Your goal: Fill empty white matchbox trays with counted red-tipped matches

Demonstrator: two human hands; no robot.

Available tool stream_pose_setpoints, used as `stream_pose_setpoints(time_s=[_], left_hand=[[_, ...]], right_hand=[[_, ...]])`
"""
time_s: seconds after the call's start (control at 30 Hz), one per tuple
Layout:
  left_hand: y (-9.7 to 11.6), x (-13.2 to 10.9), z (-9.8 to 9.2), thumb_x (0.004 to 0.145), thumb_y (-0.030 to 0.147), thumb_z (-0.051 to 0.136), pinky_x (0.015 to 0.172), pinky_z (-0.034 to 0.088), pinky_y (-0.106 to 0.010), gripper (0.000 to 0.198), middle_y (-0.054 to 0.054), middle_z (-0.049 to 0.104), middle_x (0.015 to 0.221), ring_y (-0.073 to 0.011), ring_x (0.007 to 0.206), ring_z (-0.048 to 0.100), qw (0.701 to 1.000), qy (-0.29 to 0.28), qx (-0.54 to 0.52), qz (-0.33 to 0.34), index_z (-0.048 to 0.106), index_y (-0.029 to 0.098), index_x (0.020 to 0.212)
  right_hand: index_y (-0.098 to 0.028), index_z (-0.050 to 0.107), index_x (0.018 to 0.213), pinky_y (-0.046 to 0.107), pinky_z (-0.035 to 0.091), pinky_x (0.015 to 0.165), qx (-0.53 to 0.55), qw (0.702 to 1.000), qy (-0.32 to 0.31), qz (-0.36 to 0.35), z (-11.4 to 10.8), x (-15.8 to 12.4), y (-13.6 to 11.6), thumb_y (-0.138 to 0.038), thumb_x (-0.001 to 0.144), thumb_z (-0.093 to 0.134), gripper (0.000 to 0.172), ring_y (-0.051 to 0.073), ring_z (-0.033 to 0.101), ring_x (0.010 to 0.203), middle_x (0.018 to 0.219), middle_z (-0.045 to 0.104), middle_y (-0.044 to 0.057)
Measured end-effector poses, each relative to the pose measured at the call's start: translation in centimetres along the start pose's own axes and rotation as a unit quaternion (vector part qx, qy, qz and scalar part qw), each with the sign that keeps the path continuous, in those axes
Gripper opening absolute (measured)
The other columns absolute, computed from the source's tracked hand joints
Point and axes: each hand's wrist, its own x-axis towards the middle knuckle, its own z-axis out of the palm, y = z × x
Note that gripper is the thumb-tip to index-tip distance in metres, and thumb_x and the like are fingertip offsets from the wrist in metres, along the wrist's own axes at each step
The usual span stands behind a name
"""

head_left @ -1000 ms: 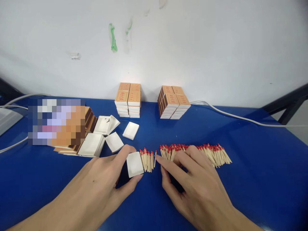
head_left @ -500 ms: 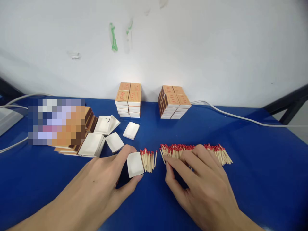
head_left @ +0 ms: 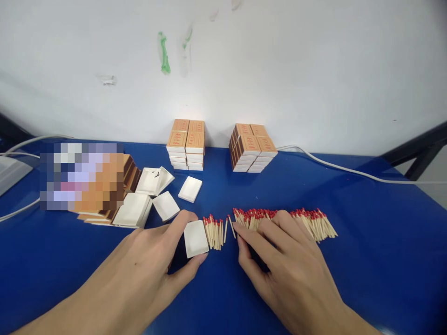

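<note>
My left hand (head_left: 146, 265) grips a small white matchbox tray (head_left: 196, 238) between thumb and fingers on the blue table (head_left: 366, 260). A small bunch of red-tipped matches (head_left: 214, 231) lies against the tray's right edge. My right hand (head_left: 279, 260) rests on the left end of a long row of red-tipped matches (head_left: 310, 222), fingers curled down; its forefinger tip touches a single match (head_left: 231, 226) between row and bunch. Whether those fingers pinch anything is hidden.
Several loose white trays (head_left: 165, 205) lie left of centre beside flat orange sleeves (head_left: 131, 179) and a blurred patch. Two stacks of orange matchboxes (head_left: 186, 144) (head_left: 252, 148) stand against the white wall. White cables (head_left: 335, 167) run along the back.
My right hand shifted right onto the match row, then came back left, sliding one match out toward the small bunch. My left hand and the tray stayed put.
</note>
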Motion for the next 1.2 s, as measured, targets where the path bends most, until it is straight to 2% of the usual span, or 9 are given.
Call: stream_pose_setpoints(time_s=[0.33,0.57,0.8,1.2], left_hand=[[0.0,0.06,-0.06,0.111,0.05,0.058,0.049,0.04,-0.024,0.02,0.008,0.071,0.074,-0.0144,0.054,0.065,1.0,-0.019,-0.003,-0.012,0.062,0.033,0.118],[0.07,0.19,-0.12,0.109,0.048,0.059,0.049,0.039,-0.025,0.018,0.007,0.072,0.075,-0.015,0.055,0.065,0.999,-0.028,-0.006,-0.02,0.062,0.032,0.115],[0.11,0.42,-0.1,0.109,0.049,0.059,0.048,0.038,-0.024,0.02,0.007,0.071,0.074,-0.0147,0.054,0.064,1.0,-0.015,0.001,-0.012,0.062,0.032,0.118],[0.08,0.24,-0.02,0.109,0.049,0.06,0.048,0.038,-0.024,0.019,0.006,0.07,0.075,-0.014,0.052,0.062,1.0,-0.018,0.006,-0.017,0.062,0.031,0.114]], right_hand=[[-0.012,0.084,0.118,0.041,0.044,0.08,0.029,0.999,-0.02,-0.007,-0.04,0.01,-0.29,-0.009,0.11,0.065,0.021,0.023,0.048,0.083,0.084,0.065,0.005],[-0.011,0.084,0.108,0.043,0.042,0.078,-0.031,0.999,0.028,-0.018,-0.54,0.19,-0.09,-0.008,0.106,0.071,0.013,0.024,0.047,0.081,0.079,0.065,0.005],[-0.014,0.08,0.1,0.044,0.044,0.078,-0.043,0.998,0.053,-0.006,-0.6,0.24,0.02,-0.007,0.102,0.075,0.009,0.024,0.048,0.081,0.08,0.068,0.006],[-0.011,0.084,0.107,0.044,0.045,0.078,-0.022,1.0,0.022,0.001,-0.23,0.04,-0.01,-0.009,0.107,0.069,0.015,0.023,0.049,0.081,0.081,0.065,0.006]])
